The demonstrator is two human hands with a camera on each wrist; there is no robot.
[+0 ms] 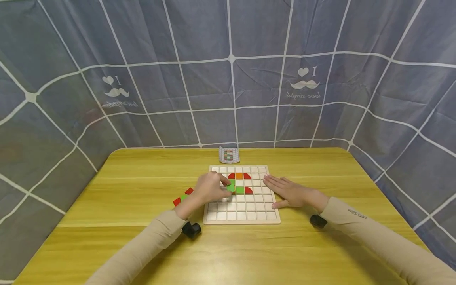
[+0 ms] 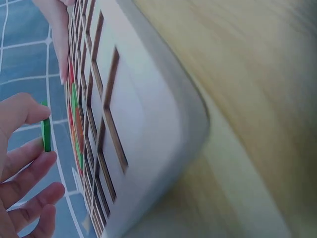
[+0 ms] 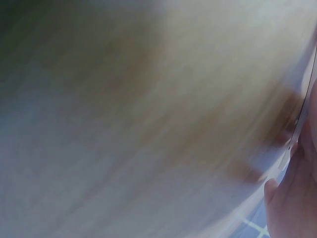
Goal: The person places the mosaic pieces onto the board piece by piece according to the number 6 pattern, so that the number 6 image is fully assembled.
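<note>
L hand [image 1: 211, 187]: pinched tile [image 2: 46, 134]; R [image 1: 291, 192]: brd [image 1: 242, 222]

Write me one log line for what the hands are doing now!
Left hand: pinches green tile over grid board | right hand: rests on board's right edge | printed card: lies beyond board

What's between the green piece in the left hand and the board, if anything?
Nothing I can see. The left hand pinches the green piece, and its wrist view shows only a gap before the board. The square right underneath is hidden. The right hand rests at the board's edge, out of the way.
</note>
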